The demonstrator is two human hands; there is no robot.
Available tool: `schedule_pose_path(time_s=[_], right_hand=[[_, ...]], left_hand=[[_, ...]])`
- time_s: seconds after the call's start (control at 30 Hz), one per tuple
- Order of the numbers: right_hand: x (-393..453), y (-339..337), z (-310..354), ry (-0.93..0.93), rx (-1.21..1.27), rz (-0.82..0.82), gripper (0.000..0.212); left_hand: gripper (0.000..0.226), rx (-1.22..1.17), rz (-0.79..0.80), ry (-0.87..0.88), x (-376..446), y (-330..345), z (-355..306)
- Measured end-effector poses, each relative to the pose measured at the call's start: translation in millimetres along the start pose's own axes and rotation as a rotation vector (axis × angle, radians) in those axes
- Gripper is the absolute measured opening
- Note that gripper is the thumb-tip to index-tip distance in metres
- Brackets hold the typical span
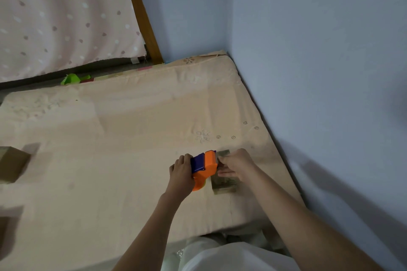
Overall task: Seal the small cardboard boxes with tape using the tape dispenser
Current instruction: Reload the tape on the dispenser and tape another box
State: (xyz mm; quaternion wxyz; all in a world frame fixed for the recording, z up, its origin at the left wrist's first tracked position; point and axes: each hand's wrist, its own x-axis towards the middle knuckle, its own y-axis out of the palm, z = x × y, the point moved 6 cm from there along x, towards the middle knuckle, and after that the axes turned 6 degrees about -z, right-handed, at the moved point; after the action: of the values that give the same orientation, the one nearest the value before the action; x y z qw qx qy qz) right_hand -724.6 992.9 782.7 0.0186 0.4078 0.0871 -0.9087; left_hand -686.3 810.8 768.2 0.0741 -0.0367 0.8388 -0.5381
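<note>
So the small cardboard box [224, 179] is sitting on the peach mattress [132, 138], toward its right side, not far from the edge that runs along the blue wall [308, 72]. The orange and purple tape dispenser [203, 168] is gripped by the left hand [181, 169], fingers curled round its back end, and its nose is pushed right up against the box's left side. The box is held down by the right hand [237, 166]; those fingers look curled over the top near the dispenser's mouth, maybe pinching the tape end, but it's too blurry for that to be called.

The bit that matters: the box lies just right of the dispenser, and its long axis runs roughly away from the person, front to back. Tape would probably get pulled along that line, or across toward the wall. The right hand is the nearer one to the box and is basically on top of it, so it would likely need shifting out of the tape's path.

Room-wise, there's little mattress left between box and wall side, but loads of open surface to the left and beyond. Another cardboard box [12, 164] can be seen well apart at the far left edge, with something dark and blurred below it that can't be made out.
</note>
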Motion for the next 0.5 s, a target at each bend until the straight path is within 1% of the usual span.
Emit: schedule_pose_path(time_s=[0.17, 0.37, 0.5], right_hand=[[-1, -8, -6, 0.053, -0.006, -0.01, 0.02], [-3, -7, -14, 0.047, -0.034, -0.019, 0.029], [-5, -12, -19, 0.044, -0.1, -0.037, 0.024]], left_hand=[[0.046, 0.035, -0.007, 0.045, -12, 1, -9], [0.047, 0.02, -0.024, 0.063, -25, 4, -13], [0.052, 0.055, -0.032, 0.076, -29, 6, -9]])
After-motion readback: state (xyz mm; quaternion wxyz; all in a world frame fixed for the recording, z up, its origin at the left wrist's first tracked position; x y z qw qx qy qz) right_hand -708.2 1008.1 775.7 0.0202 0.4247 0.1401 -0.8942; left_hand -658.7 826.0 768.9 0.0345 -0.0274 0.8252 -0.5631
